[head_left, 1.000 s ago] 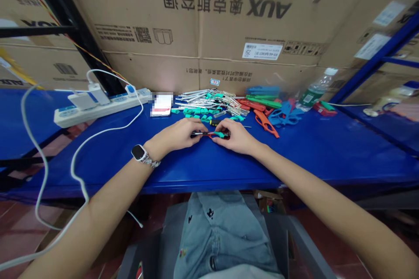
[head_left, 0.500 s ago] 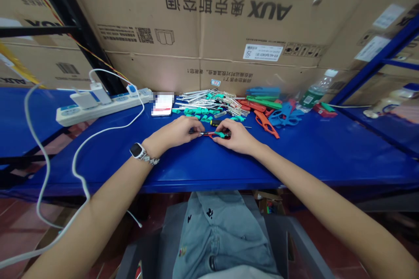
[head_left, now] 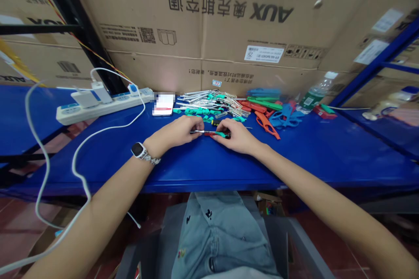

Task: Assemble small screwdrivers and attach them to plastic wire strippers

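Observation:
My left hand (head_left: pixel 181 130) pinches the left end of a slim silver piece with a red and green part (head_left: pixel 209 132). My right hand (head_left: pixel 240 136) is closed around its red and green end, a little above the blue table. The fingers hide both ends, and I cannot make out its exact kind. Just behind the hands lies a black and yellow screwdriver (head_left: pixel 216 123), partly covered by the right fingers. Beyond it are small green plastic pieces (head_left: pixel 196 112) and a heap of slim silver metal parts (head_left: pixel 199 97).
A phone (head_left: pixel 163 104) and a white power strip (head_left: pixel 108 105) lie to the left, with a white cable (head_left: pixel 108 129) trailing forward. Red handles (head_left: pixel 267 124), blue handles (head_left: pixel 285 116) and a water bottle (head_left: pixel 316 96) are on the right. A large cardboard box (head_left: pixel 209 30) stands behind.
Between my hands the silver shaft now shows more plainly, and the red part beneath it shows less. Both hands stay in nearly the same place.

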Available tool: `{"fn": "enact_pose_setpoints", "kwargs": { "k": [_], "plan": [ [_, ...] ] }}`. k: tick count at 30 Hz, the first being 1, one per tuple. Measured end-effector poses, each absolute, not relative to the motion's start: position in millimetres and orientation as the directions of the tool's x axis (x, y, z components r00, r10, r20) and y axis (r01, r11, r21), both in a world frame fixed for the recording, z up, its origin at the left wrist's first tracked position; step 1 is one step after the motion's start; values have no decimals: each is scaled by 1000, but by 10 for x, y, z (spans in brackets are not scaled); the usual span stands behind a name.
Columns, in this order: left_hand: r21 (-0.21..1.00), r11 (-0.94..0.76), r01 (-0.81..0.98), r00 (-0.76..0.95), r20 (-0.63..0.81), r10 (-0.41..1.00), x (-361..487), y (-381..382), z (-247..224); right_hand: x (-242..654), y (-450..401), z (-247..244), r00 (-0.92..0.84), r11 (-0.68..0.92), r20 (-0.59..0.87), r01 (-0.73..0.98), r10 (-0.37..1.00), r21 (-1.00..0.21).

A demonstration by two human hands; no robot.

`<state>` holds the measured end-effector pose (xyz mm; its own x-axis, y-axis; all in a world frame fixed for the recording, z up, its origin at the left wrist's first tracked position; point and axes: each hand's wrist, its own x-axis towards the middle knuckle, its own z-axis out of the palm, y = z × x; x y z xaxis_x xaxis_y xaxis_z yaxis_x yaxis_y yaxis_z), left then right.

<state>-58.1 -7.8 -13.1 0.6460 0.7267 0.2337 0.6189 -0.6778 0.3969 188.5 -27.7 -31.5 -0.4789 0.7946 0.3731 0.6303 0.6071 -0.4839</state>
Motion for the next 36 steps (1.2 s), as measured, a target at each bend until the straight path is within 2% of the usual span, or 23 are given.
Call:
{"fn": "enact_pose_setpoints", "kwargs": {
  "k": [4, 7, 12, 19, 26, 34, 36],
  "plan": [
    [389, -699, 600, 656, 261, 708, -572, -70, -135, 1842, -207, -232, -565, 683, 383, 617, 730, -392],
    [371, -725, 580, 669, 291, 684, -567, -55, -146, 1801, -93, -148, -662, 735, 326, 569, 675, -368],
    [359, -735, 575, 670, 309, 675, -552, -16, -176, 1761, 56, -63, -689, 710, 246, 543, 682, -449],
    [375, -758, 533, 689, 329, 646, -562, -3, -191, 1756, 45, -74, -679, 690, 249, 517, 691, -506],
    [407, -715, 568, 662, 290, 691, -555, -29, -191, 1724, -4, -116, -671, 729, 305, 544, 675, -417],
    [476, -701, 531, 686, 244, 685, -548, -76, -133, 1762, -16, -213, -634, 683, 332, 453, 699, -573],
    [471, -699, 539, 682, 242, 690, -552, -77, -136, 1771, -31, -222, -632, 689, 341, 453, 696, -566]
  ]
}}
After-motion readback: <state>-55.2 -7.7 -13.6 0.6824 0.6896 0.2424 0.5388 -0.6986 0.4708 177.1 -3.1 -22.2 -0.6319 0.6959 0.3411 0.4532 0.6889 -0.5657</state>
